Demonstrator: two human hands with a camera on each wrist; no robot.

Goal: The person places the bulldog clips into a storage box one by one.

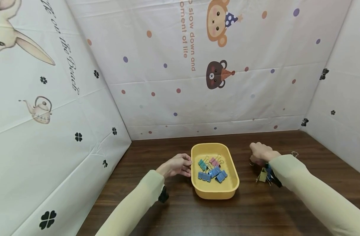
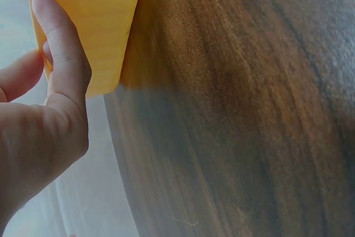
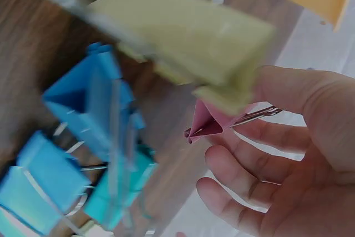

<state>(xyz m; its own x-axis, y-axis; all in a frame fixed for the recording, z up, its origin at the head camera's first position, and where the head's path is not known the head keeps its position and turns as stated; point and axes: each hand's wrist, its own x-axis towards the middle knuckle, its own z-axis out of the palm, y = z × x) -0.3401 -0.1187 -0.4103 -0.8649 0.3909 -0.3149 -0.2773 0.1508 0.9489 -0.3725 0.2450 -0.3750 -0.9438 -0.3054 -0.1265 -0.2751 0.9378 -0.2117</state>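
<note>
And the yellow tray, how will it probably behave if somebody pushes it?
The yellow tray would probably slide rather than tip, since it sits low and broad on the table. It looks evenly moulded, so likely stiff. The binder clips inside lie loose, so they may shift at a sudden push.

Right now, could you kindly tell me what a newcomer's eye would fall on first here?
Probably the bright yellow tub on the dark table, with blue, teal and pink binder clips inside. Then, to its right, the right hand's fingers pinching a pink clip, near a cluster of yellow, blue and teal clips.
</note>
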